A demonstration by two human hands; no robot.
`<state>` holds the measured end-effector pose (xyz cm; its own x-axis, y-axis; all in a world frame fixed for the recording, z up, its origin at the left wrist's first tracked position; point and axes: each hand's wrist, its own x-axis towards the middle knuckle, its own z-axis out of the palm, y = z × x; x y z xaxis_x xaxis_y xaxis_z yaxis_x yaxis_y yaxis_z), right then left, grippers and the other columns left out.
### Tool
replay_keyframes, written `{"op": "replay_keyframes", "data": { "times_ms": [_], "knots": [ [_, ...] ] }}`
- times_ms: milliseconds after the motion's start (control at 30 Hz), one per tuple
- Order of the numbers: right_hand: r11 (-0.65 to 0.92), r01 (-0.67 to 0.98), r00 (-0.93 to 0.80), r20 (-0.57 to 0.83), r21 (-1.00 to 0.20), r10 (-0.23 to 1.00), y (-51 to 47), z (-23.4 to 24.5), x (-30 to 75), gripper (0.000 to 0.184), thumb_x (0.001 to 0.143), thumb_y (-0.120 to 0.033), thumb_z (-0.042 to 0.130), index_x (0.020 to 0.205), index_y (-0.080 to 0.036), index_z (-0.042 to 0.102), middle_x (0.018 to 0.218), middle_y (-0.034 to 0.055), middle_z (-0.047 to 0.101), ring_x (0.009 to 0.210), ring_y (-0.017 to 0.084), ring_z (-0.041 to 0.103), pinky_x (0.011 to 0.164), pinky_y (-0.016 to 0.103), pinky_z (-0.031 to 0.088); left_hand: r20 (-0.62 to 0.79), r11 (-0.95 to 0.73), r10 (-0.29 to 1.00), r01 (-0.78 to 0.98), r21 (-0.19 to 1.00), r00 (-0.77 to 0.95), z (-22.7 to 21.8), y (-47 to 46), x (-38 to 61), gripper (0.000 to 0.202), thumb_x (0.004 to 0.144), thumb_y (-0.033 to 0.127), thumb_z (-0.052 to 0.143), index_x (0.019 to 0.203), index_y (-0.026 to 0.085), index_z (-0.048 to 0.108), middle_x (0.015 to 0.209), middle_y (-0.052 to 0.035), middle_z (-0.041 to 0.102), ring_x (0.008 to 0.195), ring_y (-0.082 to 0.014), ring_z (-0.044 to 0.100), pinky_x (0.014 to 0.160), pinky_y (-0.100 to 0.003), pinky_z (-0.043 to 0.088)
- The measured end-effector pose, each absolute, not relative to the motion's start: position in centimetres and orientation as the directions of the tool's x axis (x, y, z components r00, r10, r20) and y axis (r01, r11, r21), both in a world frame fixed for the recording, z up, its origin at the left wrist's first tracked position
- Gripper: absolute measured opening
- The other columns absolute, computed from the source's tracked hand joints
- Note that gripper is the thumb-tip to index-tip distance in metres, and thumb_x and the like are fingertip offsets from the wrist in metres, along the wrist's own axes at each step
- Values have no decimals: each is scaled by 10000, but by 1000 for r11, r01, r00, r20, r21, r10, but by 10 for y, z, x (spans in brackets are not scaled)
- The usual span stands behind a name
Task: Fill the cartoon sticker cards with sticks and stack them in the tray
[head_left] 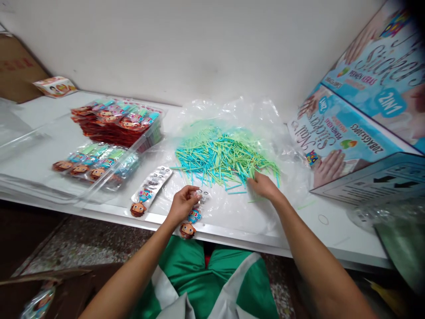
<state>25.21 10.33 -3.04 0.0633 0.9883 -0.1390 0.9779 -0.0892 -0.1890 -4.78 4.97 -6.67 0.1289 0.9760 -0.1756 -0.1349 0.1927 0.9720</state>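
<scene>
Right of the tray (153, 129), my left hand (181, 204) pinches a packet (194, 216) at the bench (332, 232) edge, while my right hand (264, 186) curls onto the sticks (222, 155), grip not discernible, so I should lift few, aligned, with the packet steady.

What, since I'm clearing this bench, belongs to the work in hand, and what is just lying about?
In hand: packet in the left hand; stick pile at the right hand; spare packets; filled packets in the tray.
Lying about: printed cartons at right; small box at back left.
</scene>
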Motion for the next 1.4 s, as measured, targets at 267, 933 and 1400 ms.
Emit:
{"op": "replay_keyframes", "data": {
  "times_ms": [267,933,1400],
  "knots": [
    [-85,972,108,97,-220,989,107,-21,258,411,900,-439,261,863,-150,550,797,97,591,733,211,529,633,291,365,-151,167,982,-141,976,117,-69,49,-48,366,622,339,719,927,172,606,670,22,542,574,-91,526,537,-214,475],
    [208,403,134,282,-891,950,61,-38,192,226,918,-403,276,870,-222,404,792,13,514,763,137,528,795,289,430,-147,162,982,-131,978,115,-68,47,-48,358,626,329,719,930,178,605,648,27,551,550,-92,532,521,-213,462],
    [153,539,-75,135,-828,988,38,-40,188,237,926,-387,266,864,-212,413,721,-2,524,688,140,514,683,253,401,-192,209,978,-292,934,85,-58,49,-54,418,587,249,765,967,154,618,672,39,543,558,-62,524,555,-199,452]
  ]
}}
